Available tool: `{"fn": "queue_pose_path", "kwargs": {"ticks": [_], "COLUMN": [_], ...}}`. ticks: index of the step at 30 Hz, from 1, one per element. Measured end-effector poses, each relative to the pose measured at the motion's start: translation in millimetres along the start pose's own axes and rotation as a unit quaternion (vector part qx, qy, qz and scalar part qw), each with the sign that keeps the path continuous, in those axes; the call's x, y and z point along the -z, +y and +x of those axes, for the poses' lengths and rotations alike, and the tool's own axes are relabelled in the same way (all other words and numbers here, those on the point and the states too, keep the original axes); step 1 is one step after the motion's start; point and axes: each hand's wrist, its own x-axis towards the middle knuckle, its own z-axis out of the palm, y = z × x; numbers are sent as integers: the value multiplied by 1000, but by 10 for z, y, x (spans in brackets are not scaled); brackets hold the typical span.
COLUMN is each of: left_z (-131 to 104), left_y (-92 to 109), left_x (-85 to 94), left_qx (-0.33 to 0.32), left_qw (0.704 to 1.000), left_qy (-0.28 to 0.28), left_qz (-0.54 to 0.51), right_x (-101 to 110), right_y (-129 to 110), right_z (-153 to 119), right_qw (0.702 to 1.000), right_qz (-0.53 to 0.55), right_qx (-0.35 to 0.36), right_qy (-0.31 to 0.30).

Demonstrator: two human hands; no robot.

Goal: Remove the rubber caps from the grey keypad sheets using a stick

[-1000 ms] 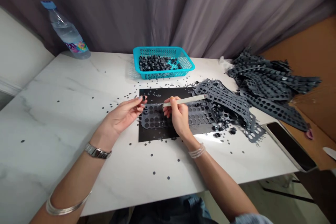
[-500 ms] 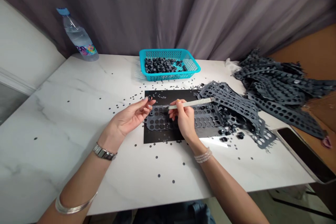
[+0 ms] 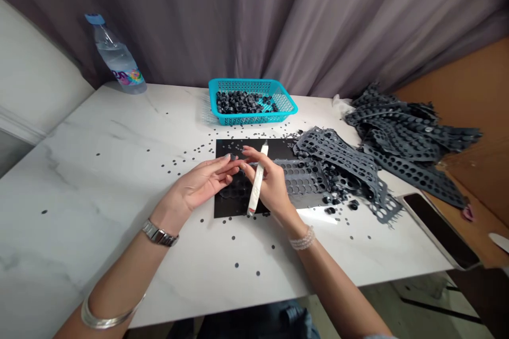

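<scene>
Between its fingertips my left hand (image 3: 207, 180) holds a small black rubber piece (image 3: 233, 157). My right hand (image 3: 270, 177) is beside it, its fingertips close to the piece, with a white-wrapped tool (image 3: 257, 180) held across the fingers and one end slanting toward me. Whether the right fingertips touch the piece is too small to tell. Under both hands lies a perforated dark rubber sheet (image 3: 302, 177) on a black mat (image 3: 234, 208); the hands hide part of the sheet.
A turquoise basket (image 3: 254, 118) of black pieces stands behind the mat. Perforated scraps (image 3: 342, 151) and loose pieces lie to the right, near a phone (image 3: 439, 229). A water bottle (image 3: 119, 58) stands back left. Small black discs dot the table (image 3: 99, 185).
My right hand has lifted toward my left fingertips. The tool in it has swung from pointing right to nearly upright in view. The view has shifted slightly.
</scene>
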Motion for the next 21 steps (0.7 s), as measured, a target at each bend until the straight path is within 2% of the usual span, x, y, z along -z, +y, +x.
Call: {"fn": "queue_pose_path", "kwargs": {"ticks": [11, 16, 19, 21], "left_z": [78, 22, -38, -63], "left_y": [-62, -68, -47, -7], "left_x": [77, 2, -68, -70], "left_qx": [-2, -8, -8, -8], "left_qw": [996, 993, 988, 979], "left_qy": [-77, -91, -73, -41], "left_qz": [38, 74, 138, 201], "right_x": [-6, -66, 69, 321], "right_y": [-55, -57, -33, 15], "right_z": [-29, -20, -28, -76], "right_qw": [999, 997, 992, 978], "right_qz": [-17, -50, -100, -190], "right_qx": [32, 57, 60, 38], "right_qy": [7, 19, 36, 71]}}
